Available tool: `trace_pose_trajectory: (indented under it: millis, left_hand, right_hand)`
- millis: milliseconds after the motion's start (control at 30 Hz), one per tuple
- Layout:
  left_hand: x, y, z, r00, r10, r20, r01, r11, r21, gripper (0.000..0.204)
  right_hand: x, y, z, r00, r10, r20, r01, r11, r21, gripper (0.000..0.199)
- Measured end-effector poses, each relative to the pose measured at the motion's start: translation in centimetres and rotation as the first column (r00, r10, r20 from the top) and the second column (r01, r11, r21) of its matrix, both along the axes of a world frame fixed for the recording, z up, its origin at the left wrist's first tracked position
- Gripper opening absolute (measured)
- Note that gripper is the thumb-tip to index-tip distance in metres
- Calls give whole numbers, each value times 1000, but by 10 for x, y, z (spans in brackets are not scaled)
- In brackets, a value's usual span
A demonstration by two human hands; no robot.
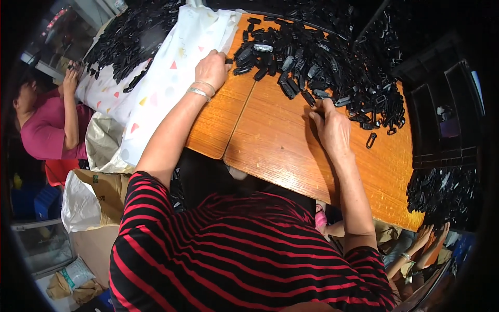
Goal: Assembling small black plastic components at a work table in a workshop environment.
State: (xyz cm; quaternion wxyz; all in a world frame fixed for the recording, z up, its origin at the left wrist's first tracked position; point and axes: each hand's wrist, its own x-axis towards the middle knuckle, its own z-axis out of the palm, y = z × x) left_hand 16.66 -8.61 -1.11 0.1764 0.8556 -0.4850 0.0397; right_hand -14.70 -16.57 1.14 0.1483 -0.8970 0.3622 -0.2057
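Leftmost, a co-worker in a magenta top sits with hands raised near a heap of black parts. Next comes a white sheet printed with coloured shapes, lying over the left side of the wooden table. At the sheet's right edge, the left hand is curled, its fingertips apparently closed on a small black clip beside the pile. The pile, the main stock of such clips, spreads over the far and right parts of the table. At its near edge, the right hand reaches in with thumb and forefinger close together; whether they grip anything cannot be told, since dark clips lie right at the fingertips. The step in hand is, by judgement, picking single clips from the pile. The next move probably calls for a light pinch by the right hand, freeing one clip without dragging its neighbours, while the left secures its own. Farther right, a loose clip lies just off the pile, and beyond the table's corner another person's hands meet a second heap.
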Motion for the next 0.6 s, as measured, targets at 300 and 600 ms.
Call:
trace_pose_trajectory:
  millis: [300, 600]
  left_hand:
    - [-17, 21, -8, 981, -93, -168, 59, 978, -200, 23]
    - [-44, 53, -9, 571, -323, -755, -107, 882, -458, 23]
  right_hand:
    - [7, -23, -13, 928, 111, 356, -109, 994, -26, 22]
    - [-24, -4, -14, 980, 11, 198, 11, 994, -113, 24]
